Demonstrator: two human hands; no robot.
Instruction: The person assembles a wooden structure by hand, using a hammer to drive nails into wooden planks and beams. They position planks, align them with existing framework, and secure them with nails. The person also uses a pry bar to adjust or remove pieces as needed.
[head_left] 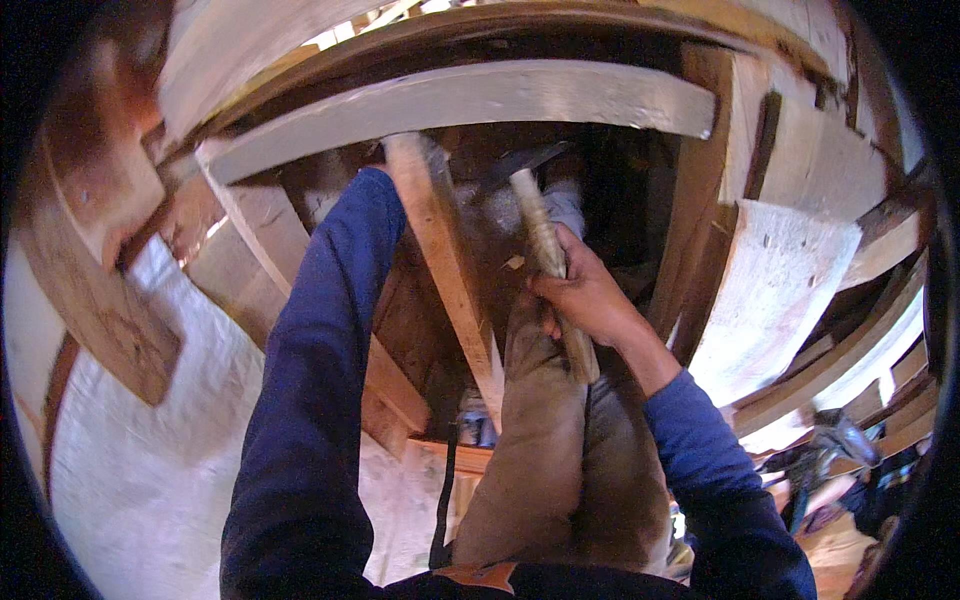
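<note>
The right hand point(585, 295) is clenched around the wooden handle of a hammer point(545, 240), whose dark head points up-left, just beside a pale narrow wooden batten point(445, 265) that runs diagonally under a grey cross-board point(470, 100). The left hand is hidden behind that batten — only its blue sleeve point(320, 340) shows — so its grip cannot be told. Tan trousers point(545, 450) lie below.

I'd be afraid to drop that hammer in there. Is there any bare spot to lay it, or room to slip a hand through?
The pale sheet at lower left, between the leaning plank and the left sleeve, is the widest bare patch. The middle is crowded: the slanted batten, the hammer in the right hand and the knees fill it. The left hand is hidden behind the batten.
</note>
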